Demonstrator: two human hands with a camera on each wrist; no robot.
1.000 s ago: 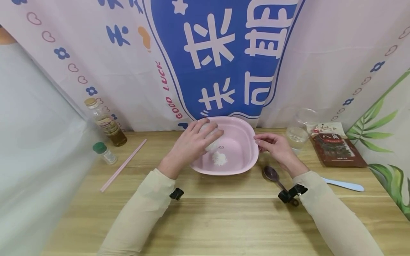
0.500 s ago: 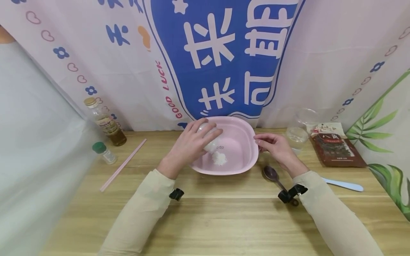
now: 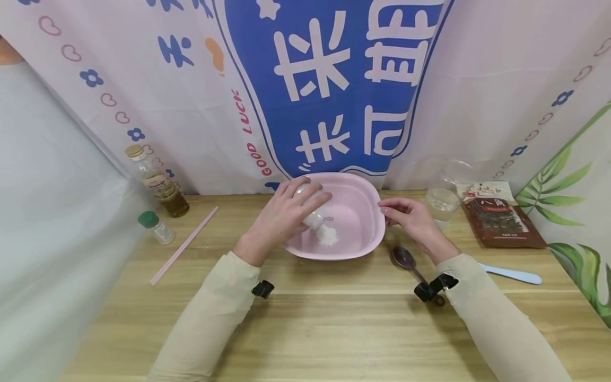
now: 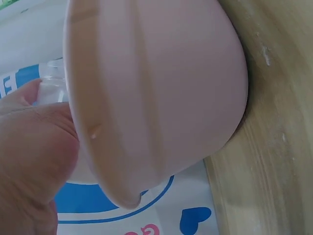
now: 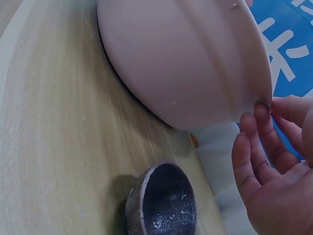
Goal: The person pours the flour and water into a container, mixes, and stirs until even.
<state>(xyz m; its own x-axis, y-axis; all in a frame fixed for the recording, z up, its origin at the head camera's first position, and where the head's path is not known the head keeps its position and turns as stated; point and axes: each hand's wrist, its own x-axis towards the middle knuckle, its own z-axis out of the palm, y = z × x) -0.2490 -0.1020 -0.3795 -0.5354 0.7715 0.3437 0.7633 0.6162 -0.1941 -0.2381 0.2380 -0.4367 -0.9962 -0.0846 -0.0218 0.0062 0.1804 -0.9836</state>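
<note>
At frame centre, left hand [image 3: 281, 216] grips clear jar [image 3: 314, 218] tilted toward white powder [image 3: 327, 236] in pink basin [image 3: 357, 215]; right hand [image 3: 411, 220] pinches basin's right rim.

Curtain [image 3: 324, 95]: "GOOD LUCK", "未来可期"; packet [image 3: 503, 223]: "八角"; basin [image 3: 355, 233]: "odo".

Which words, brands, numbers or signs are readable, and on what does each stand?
"GOOD LUCK": backdrop cloth
"未来可期": cloth's blue panel
"八角": brown packet
"...do": pink basin, partly hidden
Too small or unclear: labels on tall bottle, small jar; packet's fine print; cloth's other characters.
</note>
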